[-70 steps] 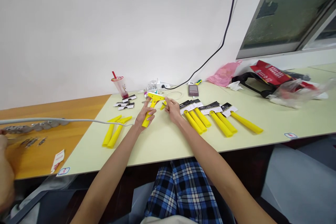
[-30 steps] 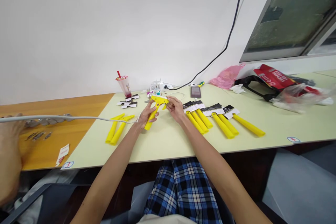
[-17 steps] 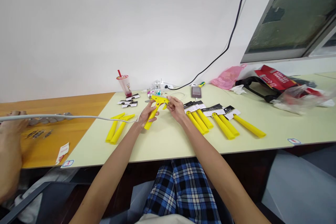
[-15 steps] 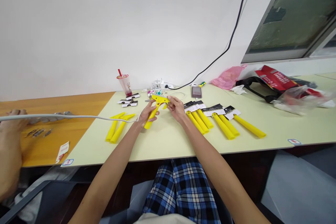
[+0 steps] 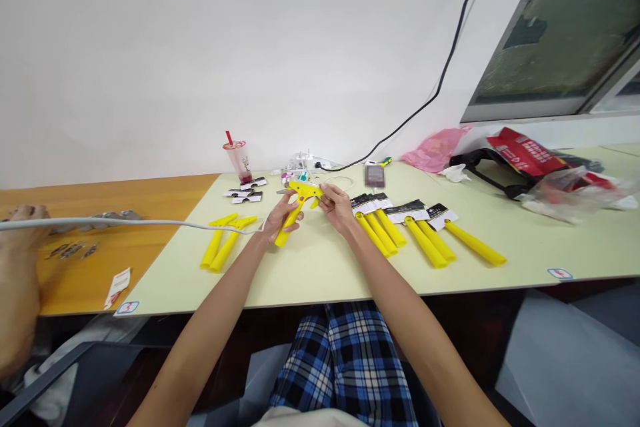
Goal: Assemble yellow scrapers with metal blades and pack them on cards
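Note:
A yellow pistol-shaped hand tool [image 5: 299,194] is held up over the pale table, tilted, with a grey pointed piece at its left end. My left hand [image 5: 279,219] is closed around the upper part of its handle, leaving the lower end free. At the tool's other end, the fingers of my right hand [image 5: 337,205] pinch the head near a small trigger-like part. Exactly what sits under those fingertips is hidden. Two yellow handles [image 5: 220,247] lie on the table to the left. On the right lie several yellow handles [image 5: 427,243] with black-and-white cards [image 5: 404,211] at their upper ends.
A cup with a red straw [image 5: 239,161] stands at the back near more cards [image 5: 247,197]. Behind my hands are a power strip [image 5: 301,161] and a phone [image 5: 375,175]. A white cable [image 5: 125,221] crosses the left side, near another person's hand [image 5: 23,233].
Both hands keep the same hold on the yellow tool, almost unmoved. The view has shifted very slightly, and the other person's hand at the left edge has moved a little.

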A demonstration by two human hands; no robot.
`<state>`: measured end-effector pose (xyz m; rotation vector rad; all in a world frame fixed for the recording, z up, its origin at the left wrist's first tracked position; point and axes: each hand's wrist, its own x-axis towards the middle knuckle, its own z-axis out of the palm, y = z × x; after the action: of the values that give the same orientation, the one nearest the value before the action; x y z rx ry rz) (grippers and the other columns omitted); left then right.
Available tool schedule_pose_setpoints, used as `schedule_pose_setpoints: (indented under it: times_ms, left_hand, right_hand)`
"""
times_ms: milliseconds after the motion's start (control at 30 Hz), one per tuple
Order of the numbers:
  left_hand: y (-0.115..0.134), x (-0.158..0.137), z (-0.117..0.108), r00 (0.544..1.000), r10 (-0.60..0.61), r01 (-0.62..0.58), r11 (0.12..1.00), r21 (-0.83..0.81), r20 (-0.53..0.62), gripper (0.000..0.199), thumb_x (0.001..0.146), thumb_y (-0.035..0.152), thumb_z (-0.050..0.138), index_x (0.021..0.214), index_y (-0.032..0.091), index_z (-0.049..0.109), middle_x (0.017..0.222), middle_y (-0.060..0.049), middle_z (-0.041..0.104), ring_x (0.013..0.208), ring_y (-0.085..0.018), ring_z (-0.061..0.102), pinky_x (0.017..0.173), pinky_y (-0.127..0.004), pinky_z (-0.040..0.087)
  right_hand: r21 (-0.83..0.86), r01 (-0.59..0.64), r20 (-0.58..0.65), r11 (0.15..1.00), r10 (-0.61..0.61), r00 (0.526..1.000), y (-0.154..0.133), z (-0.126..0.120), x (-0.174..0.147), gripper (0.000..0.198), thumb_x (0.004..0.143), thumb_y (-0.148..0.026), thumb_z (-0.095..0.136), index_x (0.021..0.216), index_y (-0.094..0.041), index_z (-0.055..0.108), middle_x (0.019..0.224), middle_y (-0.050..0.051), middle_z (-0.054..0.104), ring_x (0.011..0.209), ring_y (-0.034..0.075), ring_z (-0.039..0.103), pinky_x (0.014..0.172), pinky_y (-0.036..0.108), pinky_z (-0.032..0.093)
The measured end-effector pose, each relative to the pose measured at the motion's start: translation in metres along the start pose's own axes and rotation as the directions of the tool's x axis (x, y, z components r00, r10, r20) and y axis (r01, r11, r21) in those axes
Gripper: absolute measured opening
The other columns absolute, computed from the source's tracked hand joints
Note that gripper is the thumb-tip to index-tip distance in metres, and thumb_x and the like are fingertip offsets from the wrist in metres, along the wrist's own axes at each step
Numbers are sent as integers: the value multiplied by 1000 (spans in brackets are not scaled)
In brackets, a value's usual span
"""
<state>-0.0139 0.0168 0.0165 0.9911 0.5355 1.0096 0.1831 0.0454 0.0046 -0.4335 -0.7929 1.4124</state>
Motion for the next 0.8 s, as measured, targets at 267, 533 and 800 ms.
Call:
schedule_pose_setpoints:
  times_ms: [267,533,800]
  left_hand:
    - [1,3,-4,996,70,-76,991,-110,-55,68,84,22,90,142,35,58,139,-4,66,66,-5,62,35,-9,31]
    - [-7,13,-10,979,114,-148,968,-202,-171,70,83,19,91,143,35,59,144,-5,66,82,-7,71,42,-7,31]
    - [-27,17,-5,979,43,-110,936,-334,-201,56,85,13,87,130,28,58,143,-6,67,83,-8,72,42,-10,34]
  right_hand:
    - [103,-244,-119,964,255,959,6,-6,8,23,84,1,69,96,-18,70,89,4,74,79,11,71,75,18,66]
    - [-50,-271,-177,961,259,949,14,-7,3,17,95,0,73,94,-16,69,92,8,80,92,15,82,88,21,69]
    - [-235,-188,-216,954,137,967,4,-13,18,44,84,-44,99,78,-18,64,61,-7,58,46,3,36,38,15,31]
